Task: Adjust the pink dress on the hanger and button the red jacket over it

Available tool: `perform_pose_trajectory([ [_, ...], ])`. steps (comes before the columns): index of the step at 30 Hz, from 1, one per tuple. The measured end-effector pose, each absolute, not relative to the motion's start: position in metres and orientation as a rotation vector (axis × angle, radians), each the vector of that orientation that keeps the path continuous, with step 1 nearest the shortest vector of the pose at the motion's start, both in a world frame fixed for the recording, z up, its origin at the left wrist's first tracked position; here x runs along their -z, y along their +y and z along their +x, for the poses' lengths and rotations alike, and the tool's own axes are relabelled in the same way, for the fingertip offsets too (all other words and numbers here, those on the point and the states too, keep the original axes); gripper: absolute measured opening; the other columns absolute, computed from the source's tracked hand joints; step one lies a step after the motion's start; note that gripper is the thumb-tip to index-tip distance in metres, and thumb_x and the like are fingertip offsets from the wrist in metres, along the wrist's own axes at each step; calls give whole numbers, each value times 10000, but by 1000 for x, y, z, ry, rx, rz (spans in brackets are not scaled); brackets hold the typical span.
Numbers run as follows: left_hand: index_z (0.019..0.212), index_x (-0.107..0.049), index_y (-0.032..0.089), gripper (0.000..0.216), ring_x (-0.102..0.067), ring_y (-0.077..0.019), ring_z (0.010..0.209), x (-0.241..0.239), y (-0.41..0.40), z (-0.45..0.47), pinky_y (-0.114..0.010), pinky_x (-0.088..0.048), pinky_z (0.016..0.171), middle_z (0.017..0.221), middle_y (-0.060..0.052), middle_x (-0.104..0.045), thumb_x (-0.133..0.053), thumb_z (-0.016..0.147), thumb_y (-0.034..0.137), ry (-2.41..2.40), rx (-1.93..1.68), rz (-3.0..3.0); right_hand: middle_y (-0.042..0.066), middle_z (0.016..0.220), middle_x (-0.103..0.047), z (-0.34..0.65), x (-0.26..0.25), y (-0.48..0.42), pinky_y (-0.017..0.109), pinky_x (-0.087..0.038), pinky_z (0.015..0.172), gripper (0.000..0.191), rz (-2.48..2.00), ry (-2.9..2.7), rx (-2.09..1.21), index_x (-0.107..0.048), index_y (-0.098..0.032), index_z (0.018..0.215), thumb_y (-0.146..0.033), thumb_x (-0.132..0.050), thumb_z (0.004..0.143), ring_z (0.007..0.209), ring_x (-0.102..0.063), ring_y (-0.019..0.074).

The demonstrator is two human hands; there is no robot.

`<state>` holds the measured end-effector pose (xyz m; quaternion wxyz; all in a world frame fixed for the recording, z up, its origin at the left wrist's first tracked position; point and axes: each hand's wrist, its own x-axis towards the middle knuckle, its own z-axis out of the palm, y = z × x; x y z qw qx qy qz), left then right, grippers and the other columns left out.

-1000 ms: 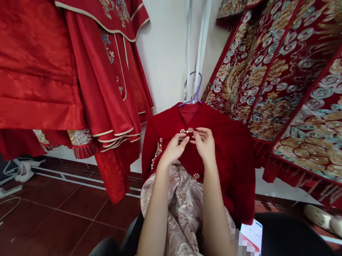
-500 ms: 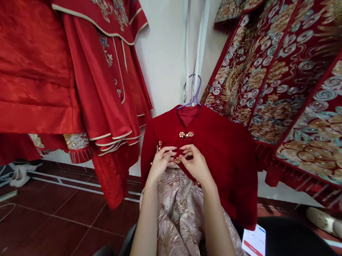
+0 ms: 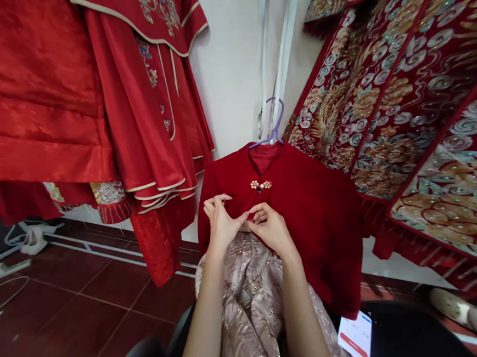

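Observation:
A dark red velvet jacket (image 3: 310, 206) hangs on a purple hanger (image 3: 276, 126) in front of me, joined near the neck by a beaded flower clasp (image 3: 260, 185). My left hand (image 3: 222, 221) is closed at the jacket's front opening, thumb stretched toward the other hand, its remaining fingers bent up by the left front panel. Close beside it, my right hand (image 3: 271, 229) pinches the front edge; its fingertips hide the lower clasp. Pale shiny brocade fabric (image 3: 250, 289) lies below the jacket, under both forearms.
Red satin garments (image 3: 144, 116) hang at left, and heavily embroidered garments (image 3: 375, 118) hang at right. A lit phone (image 3: 354, 339) rests on a black seat (image 3: 419, 347). White cables (image 3: 2, 292) and a rack's rails (image 3: 92, 249) are on the tiled floor.
My left hand has turned, its fingers lifting up and left while the thumb meets the opening. The gold flower clasp by my right fingers is now hidden. The view has shifted slightly.

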<state>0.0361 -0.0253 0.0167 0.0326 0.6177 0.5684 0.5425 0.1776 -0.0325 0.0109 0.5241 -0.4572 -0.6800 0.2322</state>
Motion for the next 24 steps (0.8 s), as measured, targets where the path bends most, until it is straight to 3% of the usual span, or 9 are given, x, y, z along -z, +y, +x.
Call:
perform_pose_trajectory([
  [3, 1145, -419, 210, 702, -442, -249, 1116, -10, -19, 35, -433, -375, 969, 1167, -92, -456, -796, 571, 350, 1737, -1703, 1848, -22, 684, -590, 174, -11, -31, 280, -505, 634, 184, -1124, -1581, -518, -588, -208, 820, -246, -663, 656, 625, -577, 139],
  [8, 1079, -422, 201, 631, -504, -193, 1004, 8, 1, 30, -367, -430, 899, 1115, -73, -483, -777, 609, 426, 1447, -1818, 1723, 8, 711, -651, 173, -11, -30, 279, -510, 684, 175, -1116, -1534, -529, -642, -186, 816, -283, -674, 673, 672, -615, 147],
  [15, 1032, -523, 179, 553, -536, -183, 969, 13, 7, 29, -360, -431, 900, 1034, -69, -548, -795, 602, 396, 1379, -1865, 1692, 33, 759, -695, 174, -11, -28, 284, -509, 717, 223, -1110, -1461, -652, -701, -164, 840, -308, -703, 670, 690, -627, 147],
  [24, 994, -565, 142, 506, -582, -184, 894, 14, 9, 31, -345, -451, 856, 978, -98, -616, -786, 609, 385, 1269, -1709, 1482, 46, 794, -707, 196, -51, -65, 283, -559, 725, 399, -844, -1204, -1187, -693, -150, 905, -328, -820, 571, 732, -674, 148],
])
